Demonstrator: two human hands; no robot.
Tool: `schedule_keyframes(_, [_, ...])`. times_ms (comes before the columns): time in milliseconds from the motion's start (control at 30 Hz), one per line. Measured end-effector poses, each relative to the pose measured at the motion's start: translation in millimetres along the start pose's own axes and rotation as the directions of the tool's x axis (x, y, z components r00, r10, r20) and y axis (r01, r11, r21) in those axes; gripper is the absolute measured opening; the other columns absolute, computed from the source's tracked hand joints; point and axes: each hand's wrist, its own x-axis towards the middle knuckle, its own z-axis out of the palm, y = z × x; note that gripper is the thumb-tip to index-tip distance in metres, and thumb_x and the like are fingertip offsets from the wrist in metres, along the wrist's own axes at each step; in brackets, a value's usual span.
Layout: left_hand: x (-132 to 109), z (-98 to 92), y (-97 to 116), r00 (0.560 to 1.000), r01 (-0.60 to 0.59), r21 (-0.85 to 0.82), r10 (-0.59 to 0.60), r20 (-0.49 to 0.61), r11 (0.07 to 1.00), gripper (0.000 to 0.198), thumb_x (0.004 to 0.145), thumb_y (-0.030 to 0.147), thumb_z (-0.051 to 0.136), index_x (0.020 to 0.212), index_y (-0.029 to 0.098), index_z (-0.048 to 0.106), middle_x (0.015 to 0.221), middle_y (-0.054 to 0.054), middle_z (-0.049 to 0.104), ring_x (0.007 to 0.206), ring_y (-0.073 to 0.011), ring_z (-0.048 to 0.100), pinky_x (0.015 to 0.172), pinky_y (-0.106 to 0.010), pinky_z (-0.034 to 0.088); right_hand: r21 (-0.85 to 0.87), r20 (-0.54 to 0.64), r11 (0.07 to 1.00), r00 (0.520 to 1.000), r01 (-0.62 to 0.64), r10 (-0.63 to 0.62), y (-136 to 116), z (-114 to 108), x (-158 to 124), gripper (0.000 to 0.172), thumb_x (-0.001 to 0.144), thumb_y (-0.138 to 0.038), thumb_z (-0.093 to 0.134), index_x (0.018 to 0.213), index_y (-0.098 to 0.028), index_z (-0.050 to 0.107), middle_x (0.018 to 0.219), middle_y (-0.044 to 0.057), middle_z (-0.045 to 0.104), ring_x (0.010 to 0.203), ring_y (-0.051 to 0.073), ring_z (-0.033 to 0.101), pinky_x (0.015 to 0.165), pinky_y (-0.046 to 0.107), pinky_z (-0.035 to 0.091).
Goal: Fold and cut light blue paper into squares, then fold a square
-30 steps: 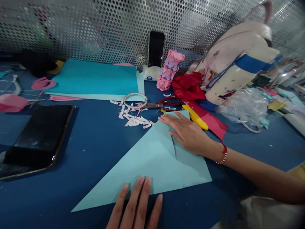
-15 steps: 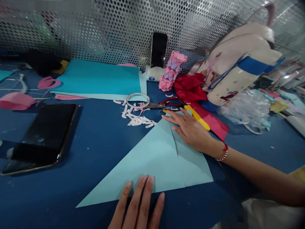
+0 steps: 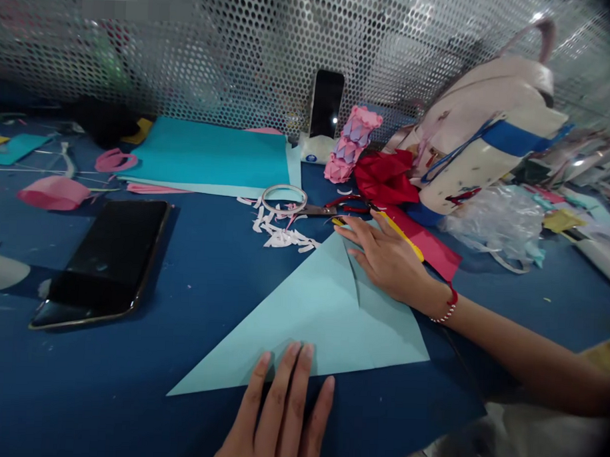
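Note:
A light-blue sheet of paper lies folded into a large triangle on the blue table. Flat on its far corner rests my right hand, fingers spread and pointing away to the left. My left hand reaches in from the bottom, its fingertips on the near folded edge and its thumb apart at the right. Neither hand grips anything. Beyond the right fingertips are red-handled scissors, partly covered. A yellow cutter lies just behind that hand, partly hidden by it.
A tape roll sits by white paper scraps. To the left lie a phone and a pink ribbon piece. Blue sheets are stacked behind. On the right stand a bottle and a backpack.
The view has shifted slightly left, so most things appear further right. Both hands keep nearly the same places on the folded paper.

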Motion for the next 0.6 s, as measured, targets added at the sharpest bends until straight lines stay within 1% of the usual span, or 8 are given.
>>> schedule_keyframes(100, [-0.4, 1.0, 1.2, 1.0, 0.0, -0.009, 0.001, 0.018, 1.0, 0.058, 0.12, 0.037, 0.036, 0.167, 0.008, 0.051, 0.15, -0.02, 0.075, 0.142, -0.0408, 0.066, 0.122, -0.062, 0.04, -0.014, -0.009, 1.0, 1.0, 0.015, -0.015, -0.4, -0.8, 2.5, 0.062, 0.119, -0.026, 0.044, 0.178, -0.016, 0.028, 0.16, 0.013, 0.07, 0.151, 0.032, 0.065, 0.14, 0.067, 0.033])
schedule_keyframes(233, [-2.0, 0.3, 2.4, 1.0, 0.012, -0.029, -0.011, 0.029, 1.0, 0.061, 0.12, 0.037, 0.029, 0.17, 0.007, 0.047, 0.152, -0.019, 0.075, 0.144, -0.04, 0.065, 0.123, -0.062, 0.038, 0.038, -0.013, 0.999, 1.0, 0.026, -0.026, 2.4, -2.4, 5.8, 0.055, 0.119, -0.024, 0.042, 0.173, -0.017, 0.035, 0.152, 0.01, 0.076, 0.144, 0.03, 0.071, 0.14, 0.065, 0.034])
schedule_keyframes(367, [-1.1, -5.0, -4.8, 0.999, -0.02, -0.003, 0.02, 0.039, 1.0, 0.062, 0.12, 0.043, 0.034, 0.168, 0.008, 0.05, 0.153, -0.02, 0.074, 0.143, -0.0405, 0.068, 0.119, -0.061, 0.044, 0.073, 0.017, 0.997, 1.0, 0.003, -0.004, 7.7, -3.0, 7.1, 0.046, 0.119, -0.025, 0.041, 0.165, -0.019, 0.046, 0.152, 0.01, 0.076, 0.143, 0.03, 0.072, 0.14, 0.067, 0.034])
schedule_keyframes(433, [5.9, -11.3, -14.8, 0.992, -0.121, 0.033, 0.119, 0.048, 0.992, 0.058, 0.117, 0.041, 0.047, 0.164, 0.008, 0.054, 0.15, -0.021, 0.076, 0.139, -0.0399, 0.073, 0.111, -0.057, 0.054, 0.122, 0.065, 0.993, 0.998, -0.002, -0.006, 13.7, -4.8, 7.9, 0.045, 0.119, -0.027, 0.041, 0.163, -0.02, 0.049, 0.155, 0.011, 0.074, 0.146, 0.031, 0.069, 0.14, 0.068, 0.032])
schedule_keyframes(500, [18.0, -19.2, -28.7, 0.973, -0.22, 0.02, 0.218, 0.077, 0.975, 0.055, 0.114, 0.041, 0.057, 0.158, 0.008, 0.061, 0.141, -0.022, 0.08, 0.129, -0.0379, 0.08, 0.097, -0.049, 0.064, 0.186, 0.123, 0.983, 0.992, 0.011, -0.034, 21.5, -9.5, 9.2, 0.047, 0.119, -0.029, 0.041, 0.165, -0.02, 0.048, 0.161, 0.012, 0.07, 0.154, 0.031, 0.063, 0.14, 0.068, 0.032])
schedule_keyframes(533, [25.0, -23.1, -36.7, 0.972, -0.222, -0.013, 0.223, 0.078, 0.975, 0.056, 0.115, 0.049, 0.053, 0.152, 0.008, 0.066, 0.135, -0.021, 0.083, 0.121, -0.0352, 0.084, 0.088, -0.045, 0.067, 0.207, 0.146, 0.978, 0.988, 0.026, -0.058, 25.3, -13.1, 9.7, 0.049, 0.12, -0.031, 0.041, 0.167, -0.021, 0.047, 0.165, 0.012, 0.066, 0.159, 0.031, 0.058, 0.14, 0.067, 0.033])
schedule_keyframes(567, [31.8, -26.3, -45.2, 0.962, -0.234, -0.063, 0.24, 0.127, 0.97, 0.062, 0.116, 0.058, 0.049, 0.147, 0.008, 0.07, 0.132, -0.021, 0.084, 0.117, -0.0336, 0.085, 0.082, -0.042, 0.069, 0.215, 0.158, 0.976, 0.984, 0.047, -0.083, 28.5, -17.6, 10.1, 0.05, 0.12, -0.031, 0.041, 0.169, -0.021, 0.045, 0.17, 0.012, 0.061, 0.164, 0.031, 0.052, 0.14, 0.066, 0.033])
schedule_keyframes(600, [37.6, -28.6, -54.0, 0.965, -0.23, -0.094, 0.239, 0.106, 0.969, 0.063, 0.117, 0.06, 0.046, 0.143, 0.009, 0.073, 0.129, -0.018, 0.086, 0.11, -0.0309, 0.087, 0.079, -0.04, 0.069, 0.21, 0.157, 0.975, 0.982, 0.073, -0.107, 30.8, -22.9, 10.0, 0.052, 0.12, -0.031, 0.041, 0.171, -0.022, 0.044, 0.175, 0.011, 0.055, 0.168, 0.03, 0.045, 0.141, 0.065, 0.033])
